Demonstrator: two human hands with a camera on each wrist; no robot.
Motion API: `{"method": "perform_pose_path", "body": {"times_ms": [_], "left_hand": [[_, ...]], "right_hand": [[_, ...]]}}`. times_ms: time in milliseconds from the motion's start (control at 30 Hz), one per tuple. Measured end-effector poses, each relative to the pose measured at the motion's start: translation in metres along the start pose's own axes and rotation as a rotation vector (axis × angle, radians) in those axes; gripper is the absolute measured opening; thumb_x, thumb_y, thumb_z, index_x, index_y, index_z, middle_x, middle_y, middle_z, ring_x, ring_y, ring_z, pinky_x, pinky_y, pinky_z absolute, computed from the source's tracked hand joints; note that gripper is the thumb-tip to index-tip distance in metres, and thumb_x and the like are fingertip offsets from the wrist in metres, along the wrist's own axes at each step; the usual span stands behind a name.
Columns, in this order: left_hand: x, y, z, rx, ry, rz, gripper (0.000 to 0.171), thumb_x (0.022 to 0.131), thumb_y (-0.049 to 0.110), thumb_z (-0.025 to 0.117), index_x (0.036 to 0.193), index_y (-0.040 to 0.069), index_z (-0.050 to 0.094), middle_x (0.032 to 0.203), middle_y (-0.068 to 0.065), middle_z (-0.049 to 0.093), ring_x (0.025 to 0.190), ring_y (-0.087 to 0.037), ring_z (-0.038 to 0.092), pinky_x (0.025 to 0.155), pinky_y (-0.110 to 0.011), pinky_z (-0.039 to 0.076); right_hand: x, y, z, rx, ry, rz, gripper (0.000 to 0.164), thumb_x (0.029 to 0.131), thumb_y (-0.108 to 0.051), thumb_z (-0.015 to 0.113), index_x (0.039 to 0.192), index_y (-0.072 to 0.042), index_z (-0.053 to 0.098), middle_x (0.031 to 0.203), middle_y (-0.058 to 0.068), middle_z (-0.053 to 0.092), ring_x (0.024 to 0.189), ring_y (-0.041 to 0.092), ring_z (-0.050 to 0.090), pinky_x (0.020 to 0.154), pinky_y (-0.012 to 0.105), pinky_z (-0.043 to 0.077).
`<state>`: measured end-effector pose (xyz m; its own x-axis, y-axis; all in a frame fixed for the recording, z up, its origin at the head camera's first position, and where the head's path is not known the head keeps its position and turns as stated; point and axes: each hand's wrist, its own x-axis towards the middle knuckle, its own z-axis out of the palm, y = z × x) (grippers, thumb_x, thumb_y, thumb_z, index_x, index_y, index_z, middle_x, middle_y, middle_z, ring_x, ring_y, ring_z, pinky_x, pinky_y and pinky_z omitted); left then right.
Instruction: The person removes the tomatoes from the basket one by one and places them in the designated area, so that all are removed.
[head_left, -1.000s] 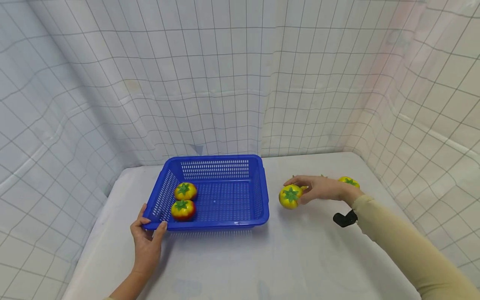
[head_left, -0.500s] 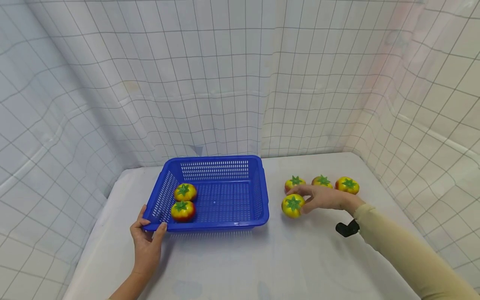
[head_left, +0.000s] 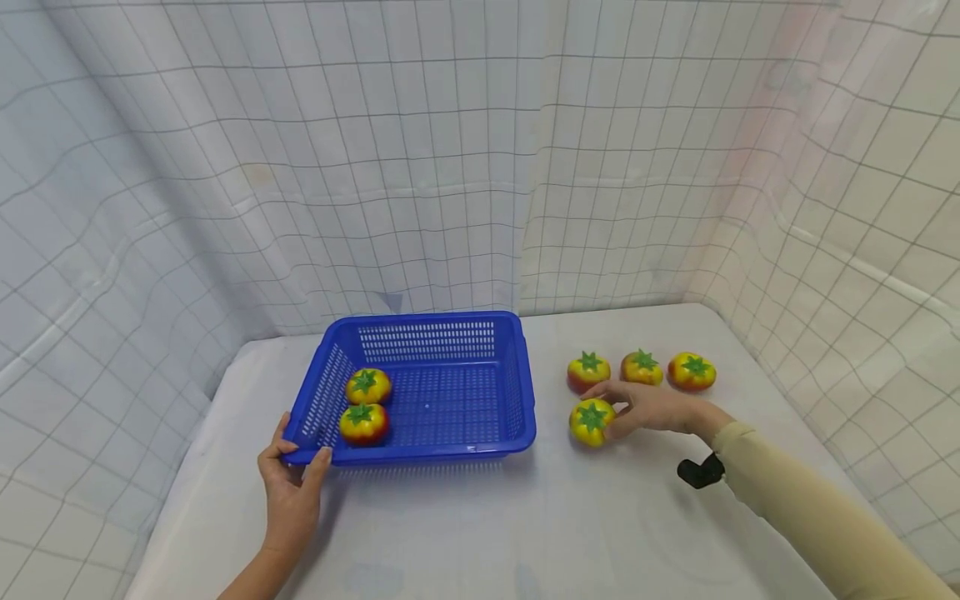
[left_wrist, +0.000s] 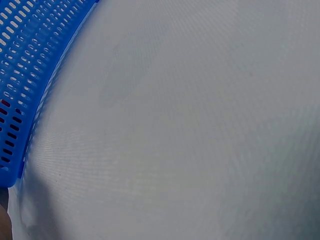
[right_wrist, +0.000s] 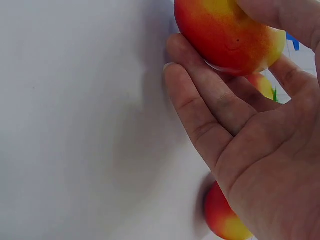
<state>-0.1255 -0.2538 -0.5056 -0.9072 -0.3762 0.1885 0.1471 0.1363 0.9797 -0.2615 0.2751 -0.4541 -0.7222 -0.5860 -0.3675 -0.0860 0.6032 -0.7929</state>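
Note:
My right hand (head_left: pixel 651 408) pinches a yellow-and-red tomato (head_left: pixel 590 422) with a green star-shaped top between thumb and fingers, close over the white table. In the right wrist view this tomato (right_wrist: pixel 227 35) shows its red underside, the thumb on one side and the fingertips beneath. My left hand (head_left: pixel 291 496) grips the near left corner of a blue plastic basket (head_left: pixel 435 452), thumb over the rim. Inside the basket, along its left side, lie two similar tomatoes, a far one (head_left: pixel 368 387) and a nearer one (head_left: pixel 364 425).
Behind my right hand, three more tomatoes stand in a row: left (head_left: pixel 588 372), middle (head_left: pixel 641 368) and right (head_left: pixel 692 372). A black device (head_left: pixel 701 472) sticks out from my right wrist. Gridded white curtains (head_left: pixel 442 167) enclose the table (head_left: pixel 480 533) at the back and sides.
My right hand has brought the tomato down and toward the near side, slightly right. The row of three behind it has come into full view. The left hand stays on the basket corner.

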Motion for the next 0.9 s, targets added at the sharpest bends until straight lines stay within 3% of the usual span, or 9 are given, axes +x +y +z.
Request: {"method": "perform_pose_path", "body": {"times_ms": [167, 467, 900], "left_hand": [[-0.001, 0.000, -0.001, 0.008, 0.002, 0.003, 0.043, 0.103, 0.011, 0.061, 0.118, 0.021, 0.022, 0.169, 0.009, 0.010, 0.152, -0.032, 0.019, 0.097, -0.007, 0.040], [-0.001, -0.001, 0.000, -0.016, 0.002, 0.006, 0.043, 0.103, 0.010, 0.061, 0.117, 0.022, 0.023, 0.168, 0.010, 0.011, 0.151, -0.033, 0.020, 0.095, -0.007, 0.040], [0.001, -0.001, 0.000, -0.034, -0.005, -0.007, 0.044, 0.103, 0.006, 0.061, 0.119, 0.020, 0.022, 0.169, 0.008, 0.009, 0.152, -0.033, 0.018, 0.095, -0.007, 0.040]], "right_hand": [[0.000, 0.004, 0.002, -0.013, 0.013, 0.022, 0.058, 0.087, -0.034, 0.079, 0.140, -0.031, 0.055, 0.143, 0.002, 0.051, 0.130, 0.028, 0.047, 0.106, 0.056, 0.042], [0.000, 0.010, 0.005, 0.035, 0.005, 0.022, 0.057, 0.089, -0.032, 0.078, 0.141, -0.026, 0.054, 0.145, 0.008, 0.048, 0.121, 0.026, 0.054, 0.094, 0.041, 0.053], [-0.002, 0.015, 0.007, 0.048, 0.037, 0.033, 0.060, 0.089, -0.033, 0.079, 0.142, -0.023, 0.052, 0.145, 0.013, 0.047, 0.113, 0.026, 0.059, 0.089, 0.039, 0.056]]}}
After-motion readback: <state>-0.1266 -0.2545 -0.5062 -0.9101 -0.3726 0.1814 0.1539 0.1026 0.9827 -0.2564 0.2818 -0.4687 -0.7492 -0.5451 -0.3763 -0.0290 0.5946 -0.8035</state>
